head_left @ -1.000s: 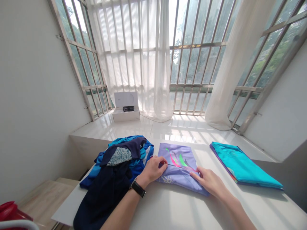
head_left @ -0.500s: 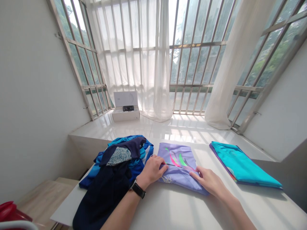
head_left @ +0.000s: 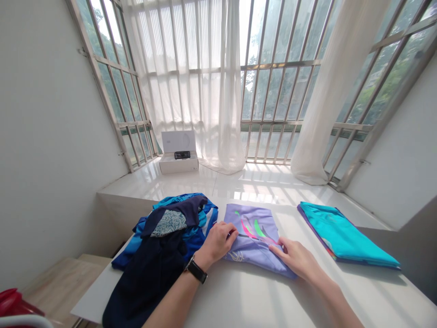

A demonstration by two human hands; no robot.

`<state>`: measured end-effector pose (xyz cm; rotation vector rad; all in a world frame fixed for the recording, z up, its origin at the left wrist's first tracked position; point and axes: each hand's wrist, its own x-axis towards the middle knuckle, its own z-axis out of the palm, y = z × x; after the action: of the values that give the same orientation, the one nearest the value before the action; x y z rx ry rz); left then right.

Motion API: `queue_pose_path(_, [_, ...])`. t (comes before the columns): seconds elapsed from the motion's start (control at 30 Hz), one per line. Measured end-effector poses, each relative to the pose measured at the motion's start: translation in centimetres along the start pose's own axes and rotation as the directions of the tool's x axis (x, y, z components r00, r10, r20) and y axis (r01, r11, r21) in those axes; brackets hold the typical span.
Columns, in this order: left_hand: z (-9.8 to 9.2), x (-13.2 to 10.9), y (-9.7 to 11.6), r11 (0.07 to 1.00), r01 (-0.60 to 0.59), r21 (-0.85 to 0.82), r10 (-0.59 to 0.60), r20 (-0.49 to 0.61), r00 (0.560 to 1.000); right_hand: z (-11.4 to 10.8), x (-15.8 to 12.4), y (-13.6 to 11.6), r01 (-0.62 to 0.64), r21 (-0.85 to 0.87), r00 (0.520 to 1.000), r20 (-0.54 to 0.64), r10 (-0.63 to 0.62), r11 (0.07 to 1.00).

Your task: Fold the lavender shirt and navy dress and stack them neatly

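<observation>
A lavender shirt [head_left: 256,255], folded into a rough rectangle with pink, green and white printing, lies flat on the white table [head_left: 235,300]. At its left edge, my left hand [head_left: 217,242] pinches the cloth by a fold line that crosses the shirt. My right hand [head_left: 296,257] holds the opposite edge between thumb and fingers. To the left lies a loose heap of navy and blue clothes [head_left: 146,269], close to my left wrist. A neat stack of folded clothes [head_left: 344,234], turquoise on top, sits on the right.
An opened white box [head_left: 179,165] with a black device in it stands on the window ledge [head_left: 136,186] behind the table. Sheer curtains [head_left: 211,100] hang before the barred windows. A red object [head_left: 17,301] shows at the lower left, beyond the table's edge.
The view has shifted very slightly. My left fingers have drawn in a little at the shirt's left edge; my right hand keeps its place.
</observation>
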<state>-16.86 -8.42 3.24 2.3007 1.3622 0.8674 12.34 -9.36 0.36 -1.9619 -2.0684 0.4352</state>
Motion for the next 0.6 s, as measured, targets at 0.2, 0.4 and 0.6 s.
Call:
queue_pose_path(0.2, [0.1, 0.0, -0.1, 1.000, 0.026, -0.008, -0.025, 0.082, 0.996, 0.0, -0.1, 0.0, 0.004, 0.013, 1.000, -0.020, -0.004, 1.000])
queue_pose_path(0.4, [0.3, 0.2, -0.6, 0.992, 0.124, -0.015, -0.123, 0.043, 0.991, 0.0, 0.0, 0.0, -0.004, 0.009, 1.000, -0.017, 0.004, 1.000])
queue_pose_path(0.6, [0.9, 0.2, -1.3, 0.979, 0.203, 0.019, -0.202, -0.009, 0.979, 0.0, 0.0, 0.2, -0.004, -0.002, 1.000, -0.025, 0.004, 1.000])
